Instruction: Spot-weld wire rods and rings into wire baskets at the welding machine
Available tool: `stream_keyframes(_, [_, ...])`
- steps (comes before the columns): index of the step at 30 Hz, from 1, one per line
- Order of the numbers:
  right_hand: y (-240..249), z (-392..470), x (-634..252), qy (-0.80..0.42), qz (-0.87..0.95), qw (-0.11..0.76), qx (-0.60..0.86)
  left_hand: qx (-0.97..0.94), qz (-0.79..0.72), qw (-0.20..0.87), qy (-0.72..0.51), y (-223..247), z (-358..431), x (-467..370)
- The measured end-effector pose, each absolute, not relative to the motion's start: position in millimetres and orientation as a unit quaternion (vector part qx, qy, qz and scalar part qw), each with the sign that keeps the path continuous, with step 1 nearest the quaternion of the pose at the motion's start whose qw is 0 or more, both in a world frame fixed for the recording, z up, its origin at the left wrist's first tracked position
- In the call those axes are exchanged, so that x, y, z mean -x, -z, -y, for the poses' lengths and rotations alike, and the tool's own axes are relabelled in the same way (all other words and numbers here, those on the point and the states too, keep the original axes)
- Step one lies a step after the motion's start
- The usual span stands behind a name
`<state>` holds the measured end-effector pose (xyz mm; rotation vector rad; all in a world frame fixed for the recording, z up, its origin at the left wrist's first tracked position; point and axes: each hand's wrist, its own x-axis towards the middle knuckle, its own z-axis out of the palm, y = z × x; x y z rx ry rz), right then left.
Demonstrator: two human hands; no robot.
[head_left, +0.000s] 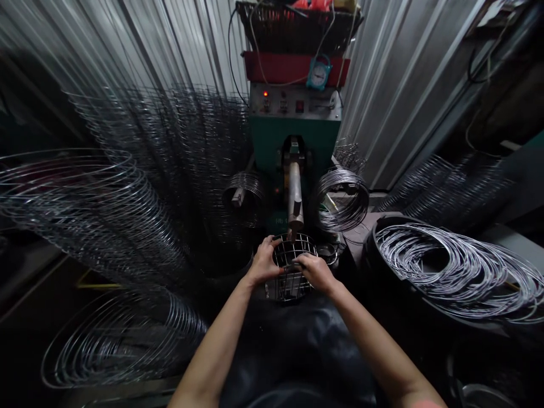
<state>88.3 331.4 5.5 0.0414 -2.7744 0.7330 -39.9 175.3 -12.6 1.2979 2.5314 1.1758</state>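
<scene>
A round wire basket or cage (293, 290) of crossed metal wires sits low in front of me, just above my dark apron. My left hand (264, 263) grips its left side, fingers over the far rim and thumb reaching inward. On the near right, my right hand (315, 271) is closed at the wires, its fingertips pinched together. A short grey piece (290, 267) lies between the two hands; whether it belongs to the basket I cannot tell. Right above the basket, the machine's metal arm (294, 195) ends in a copper-coloured tip (293, 232).
Behind stands a green machine (266, 131) with a lit red lamp and a blue clock (318, 73). Wire ring coils hang left (245, 190) and right (343, 198) of its arm. Tall ring stacks (140, 215) crowd the left; a black tub (372, 249) of wire rings (459, 266) stands right.
</scene>
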Motion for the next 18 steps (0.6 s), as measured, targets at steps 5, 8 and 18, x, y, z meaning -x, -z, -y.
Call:
stream_keyframes(5, [-6,-333,-71,-0.279,0.943,0.174,0.055,-0.387,-0.839,0.031,-0.382,11,-186,54])
stream_keyframes(8, [-4,-336,-79,-0.336,0.905,0.24,0.101,-0.374,-0.842,0.042,-0.387,11,-188,55])
stream_keyframes(18, [105,-335,-198,-0.52,0.772,0.235,0.279,-0.328,-0.867,0.001,-0.374,7,-190,56])
